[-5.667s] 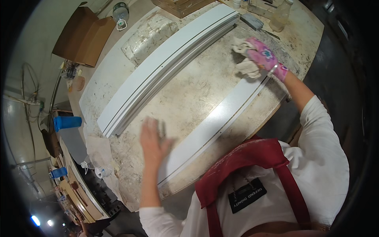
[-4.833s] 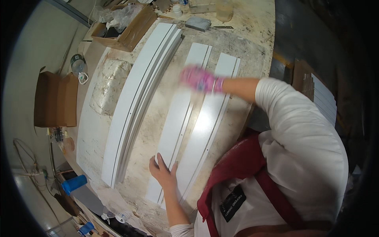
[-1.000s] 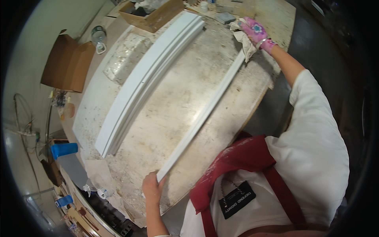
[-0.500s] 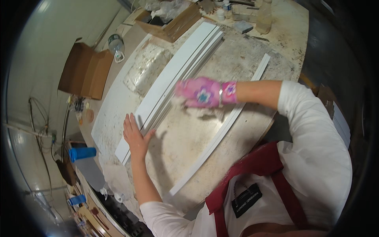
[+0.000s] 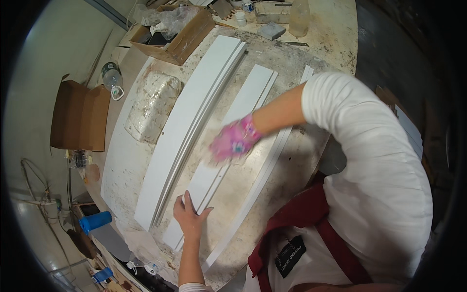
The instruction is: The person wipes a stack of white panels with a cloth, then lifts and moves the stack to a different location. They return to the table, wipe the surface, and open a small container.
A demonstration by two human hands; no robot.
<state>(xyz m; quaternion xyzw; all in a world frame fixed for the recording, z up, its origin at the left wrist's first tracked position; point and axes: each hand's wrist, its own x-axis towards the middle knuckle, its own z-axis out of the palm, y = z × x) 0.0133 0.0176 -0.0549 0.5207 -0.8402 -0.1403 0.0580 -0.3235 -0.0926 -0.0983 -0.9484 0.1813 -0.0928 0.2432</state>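
A long white strip with a groove [image 5: 252,87] lies slantwise on the worktable. My bare left hand [image 5: 190,216] rests on its near end with the fingers spread. Over the strip's middle is my right hand [image 5: 234,141], in a pink flowered glove and smeared by motion. A pale, crumpled cloth [image 5: 210,159] shows blurred under its fingers, pressed against the strip. To the left lies a wider white panel [image 5: 180,119] with stepped edges. A narrow white strip [image 5: 262,177] lies to the right, partly hidden by my right arm.
A plastic-wrapped bundle [image 5: 153,104] lies left of the panel. Behind it stand an open cardboard box [image 5: 182,48] of plastic bags, a grey block [image 5: 271,31] and a cloudy bottle [image 5: 299,19]. A brown carton [image 5: 80,117] and a blue bottle [image 5: 95,222] are at the left.
The grooved strip now lies apart, to the right of the wider panel. My left hand has shifted onto its near end. My right hand has moved down and left. The view has shifted.
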